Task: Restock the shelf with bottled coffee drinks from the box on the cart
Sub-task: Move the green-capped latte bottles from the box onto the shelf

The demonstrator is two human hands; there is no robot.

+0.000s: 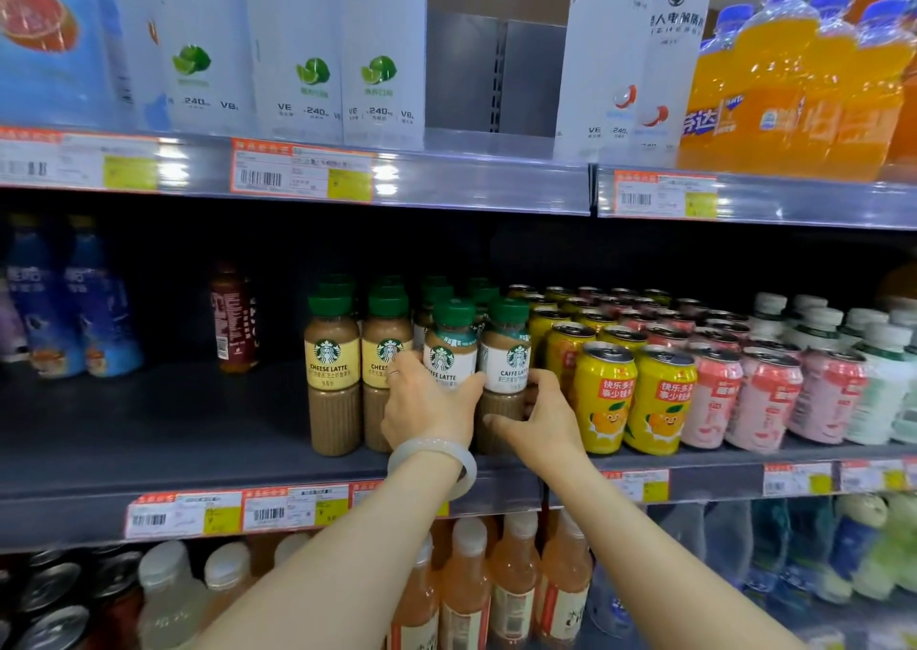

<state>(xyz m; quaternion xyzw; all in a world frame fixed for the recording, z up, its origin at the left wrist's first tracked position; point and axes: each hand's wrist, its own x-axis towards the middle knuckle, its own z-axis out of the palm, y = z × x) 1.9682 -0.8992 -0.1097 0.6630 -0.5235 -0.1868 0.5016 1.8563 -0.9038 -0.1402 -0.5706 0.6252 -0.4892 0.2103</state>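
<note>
On the middle shelf [149, 426] stand rows of green-capped coffee bottles. Two yellow-label cheese latte bottles [331, 366] are at the left front. Beside them stand two white-label caffe latte bottles. My left hand [426, 409], with a pale bangle at the wrist, grips the left caffe latte bottle [450, 351] around its lower body. My right hand [538, 421] curls around the base of the right caffe latte bottle [507, 351]. Both bottles stand upright on the shelf. The box and cart are out of view.
Yellow cans [603, 396] and pink cans [764, 401] crowd the shelf just right of the coffee. A dark red bottle [233, 322] and blue bottles [74, 302] stand at the left, with bare shelf between. Shelves above and below hold more drinks.
</note>
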